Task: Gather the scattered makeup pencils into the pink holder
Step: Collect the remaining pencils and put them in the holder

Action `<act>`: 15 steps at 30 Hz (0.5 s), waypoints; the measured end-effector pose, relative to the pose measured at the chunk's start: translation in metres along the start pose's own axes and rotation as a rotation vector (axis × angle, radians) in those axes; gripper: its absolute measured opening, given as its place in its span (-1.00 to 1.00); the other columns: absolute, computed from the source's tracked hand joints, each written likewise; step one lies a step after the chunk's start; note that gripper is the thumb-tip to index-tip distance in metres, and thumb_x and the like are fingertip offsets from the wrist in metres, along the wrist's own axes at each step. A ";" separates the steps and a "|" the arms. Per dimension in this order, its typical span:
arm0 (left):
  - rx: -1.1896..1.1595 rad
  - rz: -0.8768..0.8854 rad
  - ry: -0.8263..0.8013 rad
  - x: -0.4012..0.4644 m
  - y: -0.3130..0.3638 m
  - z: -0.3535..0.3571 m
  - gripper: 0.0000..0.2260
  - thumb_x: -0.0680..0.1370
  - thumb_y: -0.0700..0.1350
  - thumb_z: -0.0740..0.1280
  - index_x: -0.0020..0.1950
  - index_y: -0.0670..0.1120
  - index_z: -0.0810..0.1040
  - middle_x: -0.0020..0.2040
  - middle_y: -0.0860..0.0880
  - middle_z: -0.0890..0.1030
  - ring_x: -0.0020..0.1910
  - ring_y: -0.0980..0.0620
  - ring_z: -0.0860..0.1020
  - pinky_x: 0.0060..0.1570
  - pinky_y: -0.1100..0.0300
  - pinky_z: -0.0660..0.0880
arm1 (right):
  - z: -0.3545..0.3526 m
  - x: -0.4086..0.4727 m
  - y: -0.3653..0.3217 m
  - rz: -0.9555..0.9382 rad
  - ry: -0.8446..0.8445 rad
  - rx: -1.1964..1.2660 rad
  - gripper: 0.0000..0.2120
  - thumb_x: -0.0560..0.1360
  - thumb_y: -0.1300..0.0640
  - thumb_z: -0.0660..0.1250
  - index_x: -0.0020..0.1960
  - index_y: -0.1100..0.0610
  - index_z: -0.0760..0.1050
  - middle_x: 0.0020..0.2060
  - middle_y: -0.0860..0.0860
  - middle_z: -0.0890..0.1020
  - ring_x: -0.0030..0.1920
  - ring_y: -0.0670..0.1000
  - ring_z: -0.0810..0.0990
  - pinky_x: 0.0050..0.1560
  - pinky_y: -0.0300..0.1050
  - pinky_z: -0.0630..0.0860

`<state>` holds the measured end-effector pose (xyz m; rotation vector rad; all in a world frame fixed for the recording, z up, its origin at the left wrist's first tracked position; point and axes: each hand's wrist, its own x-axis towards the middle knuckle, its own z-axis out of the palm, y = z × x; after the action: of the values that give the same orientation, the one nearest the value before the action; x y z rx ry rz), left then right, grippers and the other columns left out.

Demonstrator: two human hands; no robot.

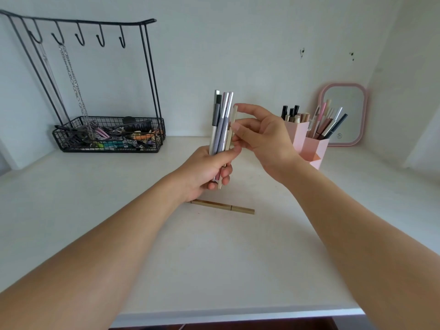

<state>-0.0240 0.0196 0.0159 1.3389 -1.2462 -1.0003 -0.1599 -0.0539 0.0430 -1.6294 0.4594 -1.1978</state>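
Note:
My left hand (209, 170) holds an upright bundle of several makeup pencils (220, 125), grey, lilac and silver, above the middle of the white tabletop. My right hand (264, 136) pinches a beige pencil (232, 127) at the bundle's right side, forefinger on its top end and thumb at its middle. One gold pencil (226, 207) lies flat on the table just below my left hand. The pink holder (309, 144) stands to the right behind my right hand, with several pencils and brushes upright in its compartments.
A black wire rack (109, 134) with hooks, a hanging chain and a basket of hair clips stands at the back left. A pink-framed mirror (344, 115) leans on the wall behind the holder. The table's front edge (238, 315) runs near the bottom.

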 end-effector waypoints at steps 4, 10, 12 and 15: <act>-0.061 0.035 0.042 0.004 0.001 -0.006 -0.74 0.58 0.13 0.38 -0.09 -0.04 0.49 -0.45 0.03 0.39 -0.42 0.07 0.42 -0.53 0.28 0.21 | 0.002 -0.002 0.002 0.049 -0.083 -0.083 -0.67 0.58 0.26 0.36 0.33 0.21 0.48 -0.19 0.02 0.70 -0.20 -0.05 0.65 -0.10 -0.11 0.60; 0.044 0.082 0.059 0.007 -0.006 -0.006 -0.71 0.57 0.12 0.40 -0.06 -0.11 0.57 -0.41 0.00 0.50 -0.33 0.04 0.53 -0.44 0.23 0.37 | 0.005 -0.005 -0.002 0.015 -0.184 -0.214 -0.75 0.60 0.08 0.35 0.23 0.14 0.57 -0.06 0.09 0.69 -0.16 0.01 0.65 -0.08 -0.07 0.59; 0.099 0.087 0.020 0.007 -0.008 -0.003 -0.74 0.59 0.07 0.38 -0.07 -0.12 0.56 -0.36 -0.03 0.57 -0.30 0.03 0.54 -0.38 0.21 0.45 | 0.009 -0.009 -0.002 -0.007 -0.211 -0.228 -0.77 0.60 0.09 0.35 0.16 0.22 0.56 -0.07 0.20 0.69 -0.20 0.16 0.70 -0.18 0.09 0.65; 0.214 0.086 -0.029 0.005 -0.009 0.000 -0.77 0.62 0.00 0.33 -0.12 -0.13 0.58 -0.31 0.00 0.65 -0.26 -0.01 0.47 -0.24 0.19 0.45 | 0.015 -0.011 0.002 0.013 -0.247 -0.280 -0.68 0.61 0.06 0.32 0.12 0.34 0.45 -0.14 0.33 0.65 -0.36 0.42 0.60 -0.46 0.21 0.58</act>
<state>-0.0219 0.0142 0.0070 1.4243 -1.4533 -0.8471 -0.1514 -0.0388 0.0360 -1.9816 0.4949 -0.9361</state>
